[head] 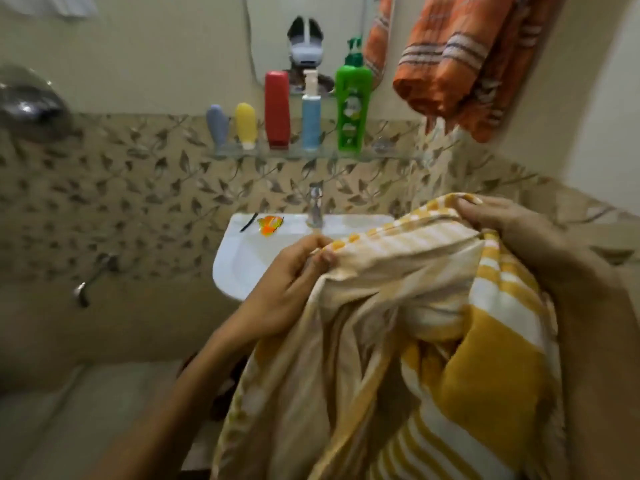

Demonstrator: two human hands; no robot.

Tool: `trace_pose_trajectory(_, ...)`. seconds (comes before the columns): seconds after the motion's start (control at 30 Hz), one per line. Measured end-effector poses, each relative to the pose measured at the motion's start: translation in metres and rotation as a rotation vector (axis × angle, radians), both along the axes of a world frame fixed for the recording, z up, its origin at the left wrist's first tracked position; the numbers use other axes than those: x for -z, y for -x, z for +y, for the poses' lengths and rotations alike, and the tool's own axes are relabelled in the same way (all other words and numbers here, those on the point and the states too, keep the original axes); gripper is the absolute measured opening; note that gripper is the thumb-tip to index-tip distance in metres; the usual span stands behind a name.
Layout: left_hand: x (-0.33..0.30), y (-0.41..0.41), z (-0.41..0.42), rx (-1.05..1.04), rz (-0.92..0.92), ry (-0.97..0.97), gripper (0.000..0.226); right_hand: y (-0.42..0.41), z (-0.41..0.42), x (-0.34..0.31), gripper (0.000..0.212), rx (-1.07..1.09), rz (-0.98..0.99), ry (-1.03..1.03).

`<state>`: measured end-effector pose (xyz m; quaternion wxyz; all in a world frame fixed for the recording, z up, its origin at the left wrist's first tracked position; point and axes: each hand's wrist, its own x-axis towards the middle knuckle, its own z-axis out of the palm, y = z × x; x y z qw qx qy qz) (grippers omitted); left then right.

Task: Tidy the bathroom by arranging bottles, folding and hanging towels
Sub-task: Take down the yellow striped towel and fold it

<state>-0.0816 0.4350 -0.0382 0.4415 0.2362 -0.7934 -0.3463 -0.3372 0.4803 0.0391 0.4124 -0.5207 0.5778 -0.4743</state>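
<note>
Both grips, left hand [294, 268] and right hand [498, 220], pinching yellow striped towel [415, 306] above washbasin [239, 261]; risk: slack fold dipping in.

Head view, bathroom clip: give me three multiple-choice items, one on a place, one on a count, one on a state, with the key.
1. Where does the orange towel hang?
A. over the sink
B. high on the wall, right of the mirror
C. on the floor

2. How many bottles stand on the glass shelf?
A. three
B. five
C. seven

3. What state is the yellow striped towel in?
A. folded flat
B. hung up
C. bunched loosely, held by both hands

Key: 1 B, it hangs beside the mirror. 2 B, grey, yellow, red, blue and green stand in a row. 3 C, the left hand and right hand each pinch its top edge.
</note>
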Motion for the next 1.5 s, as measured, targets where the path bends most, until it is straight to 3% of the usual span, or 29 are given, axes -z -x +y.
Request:
trace_pose_trajectory(0.07, 0.018, -0.006, 0.008, -0.041, -0.047, -0.061, 0.022, -0.002, -0.003, 0.032, 0.027, 0.001, 0.132, -0.029)
trace_pose_trajectory(0.2, 0.042, -0.019, 0.02, -0.097, -0.073, -0.23, 0.023, -0.024, -0.012, 0.074, 0.026, -0.027, 0.295, 0.105)
trace_pose_trajectory(0.33, 0.059, -0.023, 0.027, -0.081, -0.101, -0.368, 0.03, -0.04, -0.013, 0.111, 0.033, -0.054, 0.293, 0.229)
trace_pose_trajectory(0.43, 0.066, -0.025, 0.026, -0.129, -0.157, -0.234, 0.044, -0.045, -0.016, 0.126, 0.038, -0.062, 0.162, 0.288)
trace_pose_trajectory(0.57, 0.077, -0.032, 0.018, -0.405, -0.353, -0.027, 0.024, -0.05, -0.02, 0.129, 0.037, -0.082, 0.039, 0.281)
trace_pose_trajectory(0.77, 0.108, -0.032, 0.018, -0.567, -0.24, 0.176, 0.021, -0.077, -0.02, 0.12, 0.035, -0.19, -0.152, 0.267)
trace_pose_trajectory(0.9, 0.162, -0.023, 0.025, -0.55, -0.385, -0.068, 0.025, -0.093, -0.02, 0.111, 0.034, -0.284, -0.186, 0.29)
trace_pose_trajectory(1.03, 0.198, -0.019, 0.024, -0.575, -0.356, -0.315, 0.021, -0.101, -0.021, 0.101, 0.037, -0.339, -0.227, 0.322)
trace_pose_trajectory(1.27, 0.187, -0.023, 0.023, -0.671, -0.012, -0.379, 0.027, -0.085, -0.027, 0.083, 0.022, -0.262, 0.162, 0.411)
trace_pose_trajectory(1.4, 0.137, -0.028, 0.022, -0.661, 0.184, -0.253, 0.028, -0.07, -0.026, 0.103, 0.021, -0.145, 0.495, 0.23)
trace_pose_trajectory(1.5, 0.095, -0.027, 0.02, -0.461, 0.104, -0.147, 0.023, -0.088, -0.017, 0.117, 0.052, -0.386, 0.554, 0.147)
